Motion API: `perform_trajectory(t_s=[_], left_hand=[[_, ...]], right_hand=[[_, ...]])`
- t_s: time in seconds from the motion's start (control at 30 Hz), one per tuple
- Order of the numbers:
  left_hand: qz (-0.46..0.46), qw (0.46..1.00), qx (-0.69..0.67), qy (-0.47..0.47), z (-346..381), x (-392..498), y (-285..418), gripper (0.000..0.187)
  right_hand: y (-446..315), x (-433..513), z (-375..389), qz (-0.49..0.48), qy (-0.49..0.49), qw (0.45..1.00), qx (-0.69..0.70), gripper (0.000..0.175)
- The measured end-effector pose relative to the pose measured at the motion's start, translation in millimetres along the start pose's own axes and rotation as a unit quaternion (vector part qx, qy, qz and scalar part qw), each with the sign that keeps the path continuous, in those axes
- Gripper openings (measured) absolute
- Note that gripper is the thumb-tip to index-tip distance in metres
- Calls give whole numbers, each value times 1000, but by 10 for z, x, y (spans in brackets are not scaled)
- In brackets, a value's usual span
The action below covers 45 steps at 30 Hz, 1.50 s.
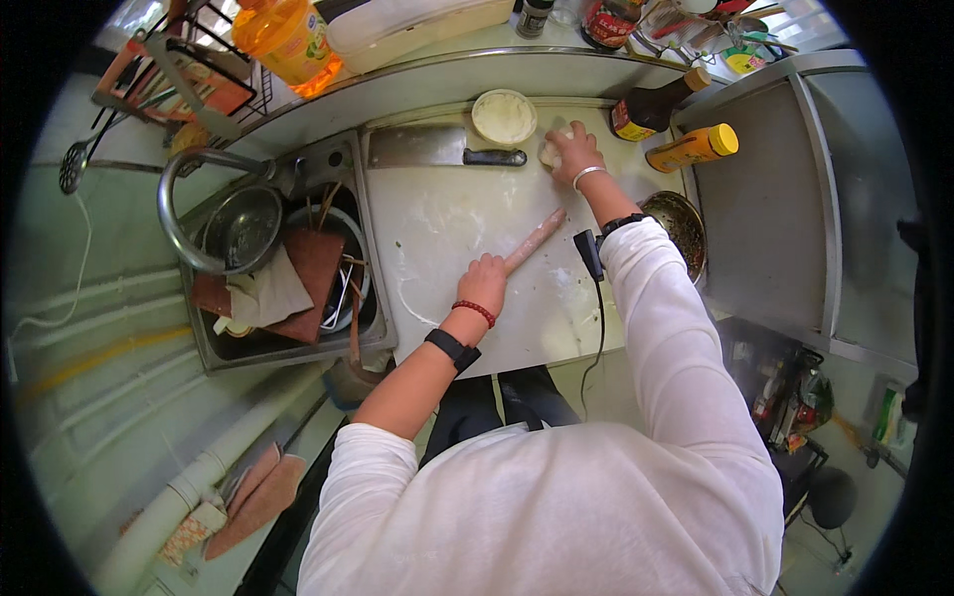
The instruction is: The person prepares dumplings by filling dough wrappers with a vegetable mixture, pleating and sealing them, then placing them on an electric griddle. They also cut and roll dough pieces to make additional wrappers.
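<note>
My left hand (482,285) is closed around the near end of a floury wooden rolling pin (536,242), which lies aslant on the white countertop (447,216). Farther back and to the right, my right hand (577,153) has its fingers curled over a pale lump of dough (551,154), partly hidden beneath them. Just left of that hand stands a round bowl of white flour (504,118). A cleaver (421,147) with a black handle lies flat near the back edge. Flour dust and small crumbs are scattered over the surface.
On the left is a metal sink (384,298) with a faucet (170,216), pot and brown board. A dark sauce bottle (656,108), a yellow-capped bottle (689,147) and a metal bowl of chopped filling (677,227) line the right side. A black cable (601,328) hangs near my right arm.
</note>
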<state>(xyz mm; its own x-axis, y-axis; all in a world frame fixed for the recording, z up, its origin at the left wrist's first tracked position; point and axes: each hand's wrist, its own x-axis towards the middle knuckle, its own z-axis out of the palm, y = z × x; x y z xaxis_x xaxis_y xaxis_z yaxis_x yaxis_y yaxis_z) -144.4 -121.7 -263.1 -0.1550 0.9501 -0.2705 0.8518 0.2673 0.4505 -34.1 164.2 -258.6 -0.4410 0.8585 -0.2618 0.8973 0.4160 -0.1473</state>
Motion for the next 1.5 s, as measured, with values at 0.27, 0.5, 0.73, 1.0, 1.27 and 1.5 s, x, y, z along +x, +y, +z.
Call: perform_trajectory(t_s=[0.27, 0.5, 0.73, 1.0, 1.27, 1.5], left_hand=[[-51, 993, 84, 61, -555, 343, -702, 10], [-79, 991, 85, 73, -708, 529, -904, 19], [-17, 975, -105, 195, -686, 191, -695, 44], [-32, 954, -235, 183, -576, -18, -604, 35], [-44, 953, -247, 172, -544, -146, -714, 31], [-31, 946, -275, 167, -470, -175, -710, 25]], right_hand=[[-217, -807, -156, -91, 82, 983, 140, 69], [-874, -2018, 256, -190, -43, 979, 57, 66], [-897, -1628, 550, 15, 24, 920, 392, 42], [-1178, -2054, 705, -107, 173, 966, 160, 27], [-1156, -1877, 915, -171, 251, 950, 79, 19], [-982, -1713, 926, -155, 228, 951, 139, 18]])
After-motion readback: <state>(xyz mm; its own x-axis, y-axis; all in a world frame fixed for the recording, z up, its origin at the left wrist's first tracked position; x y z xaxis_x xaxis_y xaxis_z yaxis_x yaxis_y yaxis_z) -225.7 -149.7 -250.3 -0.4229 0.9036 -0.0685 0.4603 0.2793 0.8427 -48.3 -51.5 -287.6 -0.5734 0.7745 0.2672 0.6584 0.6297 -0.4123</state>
